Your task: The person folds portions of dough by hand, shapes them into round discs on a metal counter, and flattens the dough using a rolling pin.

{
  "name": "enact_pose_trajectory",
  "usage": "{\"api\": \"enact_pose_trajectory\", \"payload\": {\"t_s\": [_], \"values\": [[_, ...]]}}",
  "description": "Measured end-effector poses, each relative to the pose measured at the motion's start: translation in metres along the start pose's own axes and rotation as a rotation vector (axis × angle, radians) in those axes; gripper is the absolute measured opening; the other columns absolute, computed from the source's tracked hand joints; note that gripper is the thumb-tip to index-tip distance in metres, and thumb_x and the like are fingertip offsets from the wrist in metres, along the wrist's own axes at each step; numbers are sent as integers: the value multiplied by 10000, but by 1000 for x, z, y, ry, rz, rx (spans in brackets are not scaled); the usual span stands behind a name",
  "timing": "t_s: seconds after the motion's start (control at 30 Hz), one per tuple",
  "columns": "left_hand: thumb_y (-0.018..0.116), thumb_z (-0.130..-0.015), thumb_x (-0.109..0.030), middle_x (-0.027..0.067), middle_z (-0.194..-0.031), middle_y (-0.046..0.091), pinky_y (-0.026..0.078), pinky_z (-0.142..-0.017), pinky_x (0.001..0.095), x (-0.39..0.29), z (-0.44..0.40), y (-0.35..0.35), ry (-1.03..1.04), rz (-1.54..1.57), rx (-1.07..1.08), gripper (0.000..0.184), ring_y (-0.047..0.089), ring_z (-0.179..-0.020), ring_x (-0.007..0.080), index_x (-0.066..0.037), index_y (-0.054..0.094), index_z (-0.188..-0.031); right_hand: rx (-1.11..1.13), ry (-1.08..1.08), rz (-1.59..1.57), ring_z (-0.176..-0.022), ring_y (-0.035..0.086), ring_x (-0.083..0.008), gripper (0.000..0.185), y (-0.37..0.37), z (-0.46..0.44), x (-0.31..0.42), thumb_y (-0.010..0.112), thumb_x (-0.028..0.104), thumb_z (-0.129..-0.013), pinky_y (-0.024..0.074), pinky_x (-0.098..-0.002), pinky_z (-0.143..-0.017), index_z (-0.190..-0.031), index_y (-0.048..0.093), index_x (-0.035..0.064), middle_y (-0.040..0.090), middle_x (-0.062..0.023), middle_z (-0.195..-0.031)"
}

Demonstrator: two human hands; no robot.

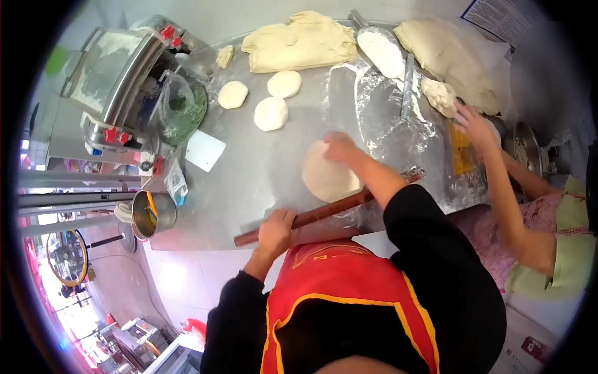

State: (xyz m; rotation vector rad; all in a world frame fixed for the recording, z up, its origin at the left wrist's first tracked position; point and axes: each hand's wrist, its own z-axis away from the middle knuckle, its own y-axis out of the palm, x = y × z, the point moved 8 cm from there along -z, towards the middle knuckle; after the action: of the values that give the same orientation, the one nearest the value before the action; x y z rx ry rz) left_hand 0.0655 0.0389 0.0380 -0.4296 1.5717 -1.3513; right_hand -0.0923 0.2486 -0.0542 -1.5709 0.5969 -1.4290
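A flat round of dough (327, 174) lies on the metal table in front of me. My right hand (340, 148) is at its far right edge, fingers curled in and closed on the dough. With my left hand (277, 230) I grip a long brown rolling pin (336, 209) near its left end. The pin lies slantwise along the near side of the round, and its right part passes by my right forearm. Three smaller dough rounds (271, 113) sit farther back on the left.
A large dough slab (299, 47) lies at the back, beside a flour scoop (380, 53) and a bigger dough mass (445, 59). At right, a co-worker's hands (476, 129) handle a dough piece (438, 95). A metal pot (154, 215) and a bag of chopped greens (180, 112) stand left.
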Motion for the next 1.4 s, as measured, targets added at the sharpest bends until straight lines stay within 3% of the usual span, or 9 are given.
{"api": "enact_pose_trajectory", "payload": {"t_s": [0.17, 0.43, 0.47, 0.57, 0.6, 0.8, 0.97, 1.23, 1.4], "values": [[687, -670, -160, 83, -919, 578, 506, -689, 415, -15, 16, 5, -9, 42, 43, 343, 581, -893, 298, -93, 553, -978, 168, -221, 122, -818, 630, -351, 256, 26, -1, 114, 615, 218, -758, 449, -482, -783, -979, 600, 89, 671, -120, -833], [718, -644, -182, 62, -851, 577, 474, -610, 440, -22, 11, 5, 170, -45, 70, 292, 580, -821, 297, -110, 550, -871, -466, 292, -35, -811, 644, -326, 188, -84, 114, 0, 578, 180, -841, 490, -443, -644, -959, 496, 58, 654, -144, -798], [719, -648, -184, 63, -851, 576, 473, -609, 441, -25, 11, 5, 182, -39, 88, 293, 580, -818, 298, -111, 549, -876, -204, 524, -117, -951, 616, -317, 309, -77, 126, -27, 599, 207, -837, 486, -442, -757, -1071, 508, 26, 643, -170, -958], [721, -658, -192, 66, -852, 575, 470, -614, 440, -33, 6, 10, 193, -44, 151, 304, 579, -822, 301, -114, 551, -897, -585, 292, 234, -1107, 534, -318, 466, -89, 152, -29, 616, 231, -839, 436, -466, -875, -1230, 478, 19, 567, -183, -1166], [722, -659, -194, 67, -853, 575, 470, -622, 438, -33, 6, 14, 186, -52, 174, 311, 579, -830, 301, -117, 554, -909, -545, 183, 91, -1298, 374, -323, 613, -75, 150, -27, 559, 347, -882, 294, -495, -1055, -1388, 380, 51, 421, -167, -1380], [730, -663, -235, 75, -890, 589, 486, -641, 443, -33, -2, 26, 221, -85, 240, 355, 577, -873, 309, -113, 556, -947, -200, 169, 206, -1428, 166, -303, 712, -19, 131, -5, 422, 524, -902, 34, -511, -1160, -1463, 292, 104, 246, -95, -1530], [711, -685, -248, 96, -868, 573, 480, -623, 435, -18, 20, 24, 198, -50, 144, 335, 580, -832, 314, -97, 547, -934, -489, 132, 79, -1348, 273, -402, 659, -10, 129, 46, 528, 405, -875, 149, -587, -1093, -1386, 366, 22, 324, -202, -1450], [699, -675, -159, 89, -943, 579, 506, -679, 413, 12, -1, -4, 110, -56, 17, 361, 571, -922, 295, -93, 574, -1006, -362, -50, 55, -1198, 452, -364, 468, -89, 171, 50, 572, 291, -890, 310, -510, -1025, -1248, 492, -1, 522, -191, -1243], [626, -803, -181, 147, -1326, 503, 282, -1049, 523, 21, 12, 9, -126, -131, -297, 529, 420, -1260, 362, -35, 486, -1292, -324, 79, 260, -1254, 421, -336, 547, -75, 219, -4, 600, 279, -851, 265, -517, -1069, -1308, 458, 14, 482, -165, -1319]]}}
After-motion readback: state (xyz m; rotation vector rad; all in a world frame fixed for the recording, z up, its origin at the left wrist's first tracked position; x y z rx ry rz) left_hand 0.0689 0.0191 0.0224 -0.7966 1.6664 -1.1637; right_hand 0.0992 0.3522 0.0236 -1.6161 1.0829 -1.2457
